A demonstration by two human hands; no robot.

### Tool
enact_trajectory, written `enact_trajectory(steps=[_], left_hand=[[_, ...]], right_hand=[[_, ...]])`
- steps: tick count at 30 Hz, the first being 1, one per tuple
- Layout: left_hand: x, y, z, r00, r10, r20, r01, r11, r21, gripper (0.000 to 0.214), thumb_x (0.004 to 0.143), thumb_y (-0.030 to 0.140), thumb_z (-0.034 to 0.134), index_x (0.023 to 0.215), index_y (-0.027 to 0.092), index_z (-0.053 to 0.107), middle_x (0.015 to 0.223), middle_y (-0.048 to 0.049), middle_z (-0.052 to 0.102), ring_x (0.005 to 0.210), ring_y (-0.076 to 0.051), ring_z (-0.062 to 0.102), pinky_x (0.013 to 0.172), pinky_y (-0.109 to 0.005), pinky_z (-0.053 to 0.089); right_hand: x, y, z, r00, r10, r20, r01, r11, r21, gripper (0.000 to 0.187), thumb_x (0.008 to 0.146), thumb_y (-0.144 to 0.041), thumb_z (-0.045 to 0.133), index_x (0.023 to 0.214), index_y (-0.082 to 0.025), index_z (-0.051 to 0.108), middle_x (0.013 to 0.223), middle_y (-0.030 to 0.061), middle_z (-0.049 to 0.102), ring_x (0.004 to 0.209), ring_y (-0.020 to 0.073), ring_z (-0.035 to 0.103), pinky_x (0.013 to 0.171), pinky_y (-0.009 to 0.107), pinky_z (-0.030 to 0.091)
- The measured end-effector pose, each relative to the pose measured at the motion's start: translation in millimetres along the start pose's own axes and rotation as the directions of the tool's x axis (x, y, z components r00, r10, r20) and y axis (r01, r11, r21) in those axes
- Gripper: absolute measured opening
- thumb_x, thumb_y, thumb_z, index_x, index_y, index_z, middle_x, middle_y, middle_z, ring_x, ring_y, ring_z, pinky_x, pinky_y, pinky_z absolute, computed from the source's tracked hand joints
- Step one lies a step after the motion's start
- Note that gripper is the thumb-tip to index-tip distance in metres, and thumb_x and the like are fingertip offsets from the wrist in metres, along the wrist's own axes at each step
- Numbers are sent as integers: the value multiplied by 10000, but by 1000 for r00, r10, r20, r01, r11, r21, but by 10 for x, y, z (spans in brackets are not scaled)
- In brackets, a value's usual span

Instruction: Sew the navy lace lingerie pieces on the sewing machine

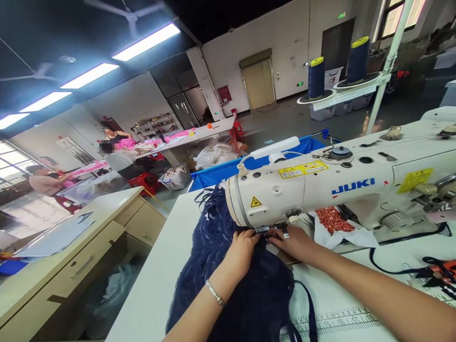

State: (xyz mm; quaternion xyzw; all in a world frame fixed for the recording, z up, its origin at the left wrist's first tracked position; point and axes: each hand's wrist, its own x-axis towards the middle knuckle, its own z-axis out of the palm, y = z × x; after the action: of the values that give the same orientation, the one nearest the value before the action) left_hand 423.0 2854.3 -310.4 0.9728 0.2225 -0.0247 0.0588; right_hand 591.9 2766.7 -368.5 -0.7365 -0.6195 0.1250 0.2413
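A white JUKI sewing machine (320,175) stands across the table, its needle area just above both my hands. Dark navy fabric (210,247) with narrow straps lies bunched under the machine head and spills toward me. My left hand (244,249), a bracelet at the wrist, grips the fabric just left of the presser foot (263,230), fingers bent onto it. From the right, my right hand (290,242) holds the fabric edge beside the foot. Its fingertips are partly hidden by the machine parts. A navy strap (311,304) trails off the fabric's right side.
Copper-coloured small pieces (333,221) lie in a white wrapping behind the machine arm. A printed ruler (331,323) runs along the front. Navy thread cones (316,78) stand on a rack. A blue cloth bin (221,173) sits behind; a drawer desk (81,256) is left. People work farther back.
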Motion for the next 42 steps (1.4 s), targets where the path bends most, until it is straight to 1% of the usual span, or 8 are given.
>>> enact_trajectory(steps=[5,11,16,22,25,28,35,42], left_hand=[[-3,-71,115,995,5,104,-12,998,67,523,915,77,388,1426,186,413,1449,-99,478,1385,-243,363,1161,-609,163],[-59,-118,180,995,77,65,-85,988,132,531,939,82,335,1403,311,454,1467,-50,461,1389,-257,348,1143,-667,81],[-19,-114,235,998,49,46,-52,995,81,635,898,28,331,1467,309,354,1479,-76,431,1417,-246,300,1147,-653,100],[-63,-134,139,991,-14,-130,5,998,-68,271,963,226,476,1187,235,628,1249,-81,605,1248,-228,499,1161,-616,123],[-69,-190,102,993,-91,-73,87,995,-56,292,971,182,457,1181,274,638,1228,-44,636,1219,-248,524,1106,-708,125],[-25,-275,65,999,-32,-25,31,998,-54,368,970,126,417,1240,283,610,1291,-44,610,1245,-230,516,1130,-613,228],[237,-439,74,987,39,-153,-32,998,48,337,927,81,440,1214,152,601,1283,-138,597,1277,-252,489,1128,-473,320],[131,-177,121,985,-18,-173,30,998,61,294,923,146,493,1166,231,634,1230,-88,622,1219,-285,508,1085,-531,352]], right_hand=[[24,-12,-58,996,82,17,-83,994,65,268,916,-363,581,1098,-195,683,1113,90,708,1047,271,653,860,334,491],[-2,-86,-37,999,25,-25,-23,997,72,229,920,-390,583,1051,-238,694,1043,54,727,1010,258,660,816,321,495],[14,-77,0,999,48,-10,-48,998,-40,215,946,-300,541,1071,-221,697,1086,91,714,1025,288,658,826,356,497],[-19,48,104,988,-142,-57,138,988,-71,244,921,-274,584,1140,-189,650,1100,98,701,997,292,644,806,362,487],[-16,24,92,995,-83,-62,80,996,-51,214,948,-268,524,1084,-199,675,1070,95,708,961,283,651,780,353,478],[-1,-40,17,998,-21,-52,18,998,-64,289,979,-284,443,1124,-182,670,1083,133,701,985,307,647,783,371,474],[33,-44,-100,996,57,-64,-56,998,16,266,959,-278,483,1116,-167,667,1127,122,693,1043,302,642,821,356,490],[64,61,1,999,-25,-41,23,999,-46,253,943,-239,484,1078,-207,696,1135,99,698,1058,307,639,807,366,512]])
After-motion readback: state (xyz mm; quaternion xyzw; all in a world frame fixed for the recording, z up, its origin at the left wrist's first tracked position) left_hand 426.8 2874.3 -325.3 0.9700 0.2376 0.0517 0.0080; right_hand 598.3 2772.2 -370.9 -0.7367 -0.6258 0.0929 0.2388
